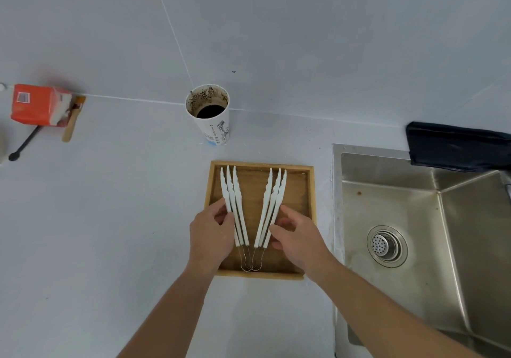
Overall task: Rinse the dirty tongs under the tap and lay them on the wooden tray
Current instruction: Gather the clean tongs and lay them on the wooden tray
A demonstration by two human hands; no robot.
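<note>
Countertop point(110, 219), pale grey, runs under everything and meets a tiled wall behind. Steel sink point(401, 205) sunk into it at the right, basin dry-looking with a few brown specks, strainer drain point(386, 246) near its middle; only a sliver of what may be the tap shows at the far right edge. Dark cloth point(456, 147) draped over the sink's back corner.

Wooden tray point(311, 192) sits on the counter just beside the sink's left rim. White tongs point(235, 205), several pairs nested together, lie in the tray opened into a V: wire hinge loops meet near the tray's front edge, scalloped tips fan toward the back.

Left hand point(211, 236) pinches the left bundle of arms, thumb over, fingers beneath. Right hand point(297, 239) curls its fingers and thumb round the right bundle in the same way.

Paper cup point(213, 125), inside streaked with dark grounds and holding dark liquid, stands behind the tray. Far left: orange carton point(38, 106), wooden stirrer point(72, 121) beside it, and a black spoon point(25, 143).

Progress, as judged: tongs look clean and are already in the tray (no residue visible), so rinsing seems done. What remains is settling them flat and letting go.
</note>
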